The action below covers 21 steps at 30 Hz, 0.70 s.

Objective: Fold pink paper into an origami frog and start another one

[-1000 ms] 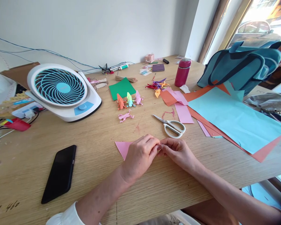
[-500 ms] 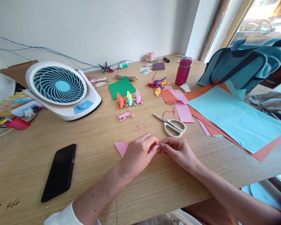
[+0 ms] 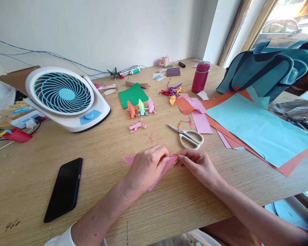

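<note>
A pink sheet of paper (image 3: 162,173), folded to a triangle, lies under my hands near the table's front. My left hand (image 3: 149,164) grips its upper edge between thumb and bent fingers and covers much of the middle. At the right corner my right hand (image 3: 199,165) pinches the paper between thumb and forefinger. Just beyond my right hand lie scissors (image 3: 191,138) with white handles, blades pointing up and left. A pink folded paper figure (image 3: 137,125) lies farther back, in front of an orange figure (image 3: 131,110), a green-blue one (image 3: 142,108) and another pink one.
At left stand a fan (image 3: 66,94) and a black phone (image 3: 64,189). Large light-blue paper (image 3: 261,126) covers orange sheets at right, beside a teal bag (image 3: 259,71). A red bottle (image 3: 201,77) and green paper (image 3: 133,95) are at the back.
My left hand has slid left along the paper, away from my right hand's fingertips. More of the pink triangle now shows between and below the hands.
</note>
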{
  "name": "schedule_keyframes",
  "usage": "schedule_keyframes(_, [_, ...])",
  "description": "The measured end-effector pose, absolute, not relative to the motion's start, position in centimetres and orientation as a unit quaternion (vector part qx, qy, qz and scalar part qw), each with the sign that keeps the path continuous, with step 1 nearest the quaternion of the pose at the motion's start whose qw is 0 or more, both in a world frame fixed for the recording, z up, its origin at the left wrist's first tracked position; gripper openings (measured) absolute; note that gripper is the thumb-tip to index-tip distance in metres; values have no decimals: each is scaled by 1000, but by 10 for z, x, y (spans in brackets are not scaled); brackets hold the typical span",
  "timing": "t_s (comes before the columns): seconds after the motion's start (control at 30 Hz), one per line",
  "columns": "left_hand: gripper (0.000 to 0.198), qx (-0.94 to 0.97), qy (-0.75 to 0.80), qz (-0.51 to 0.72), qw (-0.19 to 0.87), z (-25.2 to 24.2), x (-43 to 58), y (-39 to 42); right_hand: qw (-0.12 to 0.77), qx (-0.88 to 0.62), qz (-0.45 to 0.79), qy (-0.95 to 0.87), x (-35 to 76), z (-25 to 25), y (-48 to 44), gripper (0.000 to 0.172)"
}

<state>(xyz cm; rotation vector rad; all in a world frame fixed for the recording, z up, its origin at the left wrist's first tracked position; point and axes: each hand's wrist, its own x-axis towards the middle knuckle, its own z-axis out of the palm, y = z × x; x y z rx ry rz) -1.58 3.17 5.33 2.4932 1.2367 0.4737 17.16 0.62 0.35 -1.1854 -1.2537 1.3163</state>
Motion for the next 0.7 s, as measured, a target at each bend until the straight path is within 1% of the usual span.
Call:
schedule_keyframes(0.23, [14, 885, 433, 158, 68, 49, -12, 28, 478, -485, 530, -506, 174, 4, 6, 29])
schedule_keyframes(0.37, [18, 892, 412, 182, 25, 46, -11, 29, 490, -470, 539, -499, 176, 5, 6, 32])
schedule_keyframes(0.47, [20, 894, 396, 209, 30, 44, -11, 30, 499, -455, 549, -492, 177, 5, 6, 32])
schedule_keyframes(0.6, [14, 894, 379, 234, 49, 45, -12, 30, 507, -442, 562, -482, 178, 3, 6, 31])
schedule_keyframes(0.7, [19, 897, 371, 235, 57, 47, -12, 30, 511, -436, 569, -475, 179, 1, 6, 30])
